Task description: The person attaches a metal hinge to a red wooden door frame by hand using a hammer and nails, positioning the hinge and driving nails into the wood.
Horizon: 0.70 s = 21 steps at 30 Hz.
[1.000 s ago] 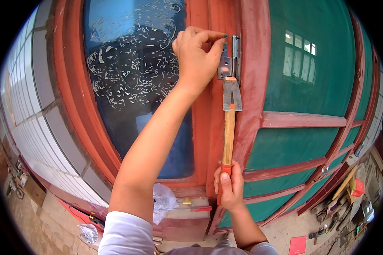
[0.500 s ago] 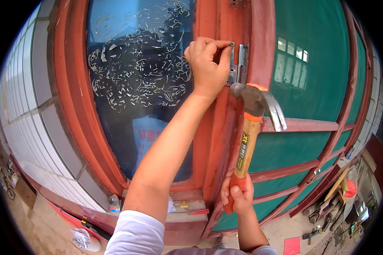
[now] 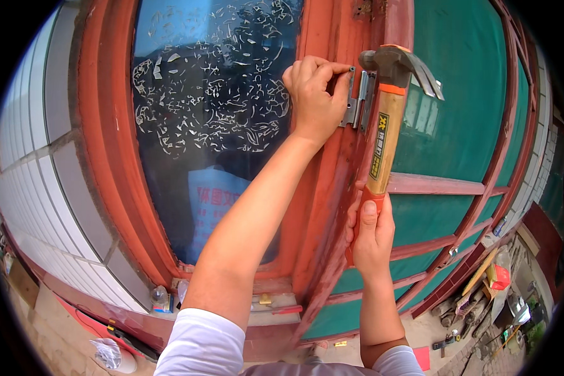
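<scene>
A silver metal hinge sits upright on the red wooden frame, at the edge of the green-panelled door. My left hand is raised against the frame beside the hinge. Its thumb and forefinger pinch a small round-headed metal fastener at the hinge's upper part; the fastener's shaft is mostly hidden. My right hand grips the red lower end of a claw hammer. The hammer stands nearly upright, its striking face near the hinge and just right of my left fingertips, its claw towards the right.
A dark window pane with peeling white flakes fills the left. Below it, a brass padlock lies on the sill. White tiles line the wall. Lower right, a pile of wood and scraps lies on the ground.
My right hand has raised the hammer, bringing its head up from below the hinge to beside my left fingertips. My left hand keeps its pinch at the hinge. The view has shifted slightly.
</scene>
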Available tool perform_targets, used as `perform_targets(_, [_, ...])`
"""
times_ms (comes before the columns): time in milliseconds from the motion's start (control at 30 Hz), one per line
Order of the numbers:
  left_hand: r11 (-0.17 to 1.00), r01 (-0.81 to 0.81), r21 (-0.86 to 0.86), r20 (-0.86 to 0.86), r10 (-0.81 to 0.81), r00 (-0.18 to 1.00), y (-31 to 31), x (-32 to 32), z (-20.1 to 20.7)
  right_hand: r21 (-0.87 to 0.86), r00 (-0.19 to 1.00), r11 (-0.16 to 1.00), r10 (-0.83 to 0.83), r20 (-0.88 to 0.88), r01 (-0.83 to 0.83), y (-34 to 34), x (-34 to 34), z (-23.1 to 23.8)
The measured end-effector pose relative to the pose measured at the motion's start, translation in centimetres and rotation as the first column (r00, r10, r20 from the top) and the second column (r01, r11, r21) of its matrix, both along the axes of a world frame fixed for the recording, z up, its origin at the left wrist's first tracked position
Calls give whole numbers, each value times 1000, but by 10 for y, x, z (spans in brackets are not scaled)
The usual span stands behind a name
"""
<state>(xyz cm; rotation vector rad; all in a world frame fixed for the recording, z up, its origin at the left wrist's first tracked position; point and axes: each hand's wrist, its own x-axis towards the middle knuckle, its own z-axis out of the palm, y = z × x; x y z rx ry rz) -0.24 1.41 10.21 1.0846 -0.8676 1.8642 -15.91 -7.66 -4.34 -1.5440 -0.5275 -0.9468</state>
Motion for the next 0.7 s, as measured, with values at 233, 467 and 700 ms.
perform_targets(233, [1000,29,12,3,-29,1000,-3,1,0,1,1000,1000,1,-26,-1,-4,6,-5])
perform_targets(467, [1000,17,-16,36,-17,999,-5,3,3,-13,999,999,-35,-41,34,-5,9,-1])
perform_targets(700, [1000,8,-5,29,-7,1000,0,4,1,1,995,1000,13,-96,-13,-1,5,6])
